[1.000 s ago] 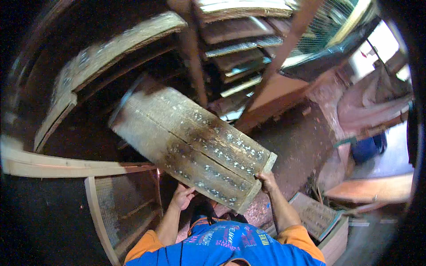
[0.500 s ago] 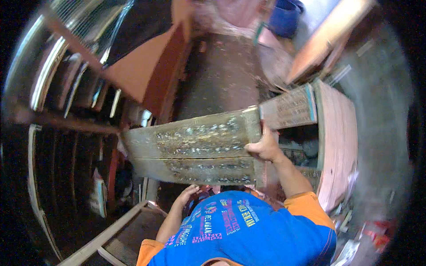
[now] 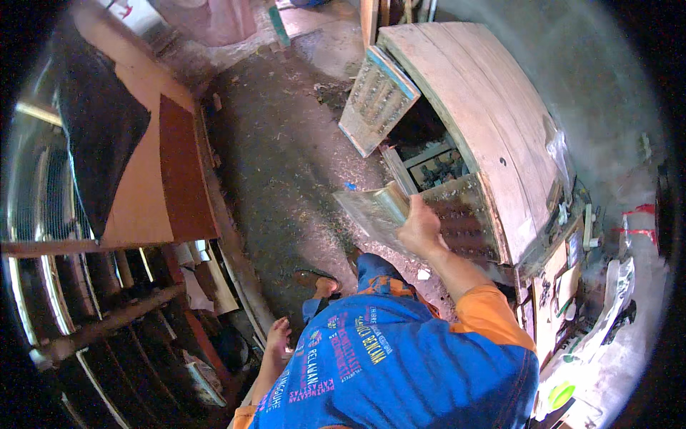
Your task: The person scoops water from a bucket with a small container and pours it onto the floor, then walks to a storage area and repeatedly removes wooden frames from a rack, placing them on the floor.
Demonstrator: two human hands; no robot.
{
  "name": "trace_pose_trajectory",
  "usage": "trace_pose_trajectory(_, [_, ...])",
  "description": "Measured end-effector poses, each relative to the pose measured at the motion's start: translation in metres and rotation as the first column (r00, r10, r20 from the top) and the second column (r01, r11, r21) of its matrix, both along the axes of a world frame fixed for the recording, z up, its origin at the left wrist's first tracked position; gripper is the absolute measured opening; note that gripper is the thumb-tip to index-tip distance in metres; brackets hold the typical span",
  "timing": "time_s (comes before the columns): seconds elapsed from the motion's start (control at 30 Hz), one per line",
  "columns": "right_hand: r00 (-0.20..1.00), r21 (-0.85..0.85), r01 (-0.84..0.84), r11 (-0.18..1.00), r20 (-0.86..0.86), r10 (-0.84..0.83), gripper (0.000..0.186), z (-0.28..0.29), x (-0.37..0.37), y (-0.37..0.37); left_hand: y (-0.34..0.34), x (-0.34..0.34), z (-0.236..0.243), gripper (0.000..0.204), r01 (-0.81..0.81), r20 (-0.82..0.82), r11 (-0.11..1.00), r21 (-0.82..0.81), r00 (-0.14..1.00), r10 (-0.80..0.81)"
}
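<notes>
Right hand (image 3: 420,227) is wrapped around the end of a wooden panel (image 3: 391,203), which hangs tilted beside the wooden cabinet (image 3: 468,86), presumably gripped there for one-handed control. Left hand (image 3: 279,336), fingers loosely curled, appears empty.

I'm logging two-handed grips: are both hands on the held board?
No, only the right hand grips the held board; the left hand is apart from it, by the person's left side.

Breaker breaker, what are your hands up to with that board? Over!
Right grip: holding board, tilted, beside box. Left grip: empty, off the board. Close by: second board leaning against box.
</notes>
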State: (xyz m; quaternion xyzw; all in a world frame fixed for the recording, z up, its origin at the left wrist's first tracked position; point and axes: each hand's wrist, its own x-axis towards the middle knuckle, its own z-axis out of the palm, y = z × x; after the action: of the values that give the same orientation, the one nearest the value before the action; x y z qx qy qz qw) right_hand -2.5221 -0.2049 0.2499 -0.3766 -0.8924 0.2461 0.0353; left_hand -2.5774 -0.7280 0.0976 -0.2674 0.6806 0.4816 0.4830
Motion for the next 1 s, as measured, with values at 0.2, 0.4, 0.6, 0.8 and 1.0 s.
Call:
trace_pose_trajectory(0.2, [0.945,-0.033,0.258,0.965,0.216,-0.246,0.048,-0.005,0.062,0.058,0.03,0.015,0.009,0.008,0.295,-0.154,0.952,0.08,0.948,-0.28])
trace_pose_trajectory(0.4, [0.953,-0.073,0.242,0.967,0.203,-0.224,0.047,-0.029,0.086,0.08,0.067,-0.016,0.012,0.025,0.151,-0.122,0.989,0.004,0.981,-0.149])
trace_pose_trajectory(0.6, [0.929,-0.08,0.288,0.954,0.265,-0.258,0.045,-0.054,0.085,0.103,0.078,-0.05,0.008,0.04,0.176,-0.135,0.983,0.051,0.976,-0.168])
trace_pose_trajectory(0.8, [0.921,-0.079,0.299,0.951,0.284,-0.266,0.05,-0.054,0.076,0.126,0.071,-0.051,0.011,0.04,0.221,-0.148,0.975,-0.033,0.963,-0.224])
trace_pose_trajectory(1.0, [0.929,0.01,0.267,0.964,0.263,-0.26,0.047,-0.064,0.074,0.143,0.05,-0.032,0.011,0.027,0.191,-0.1,0.975,0.112,0.979,-0.18])
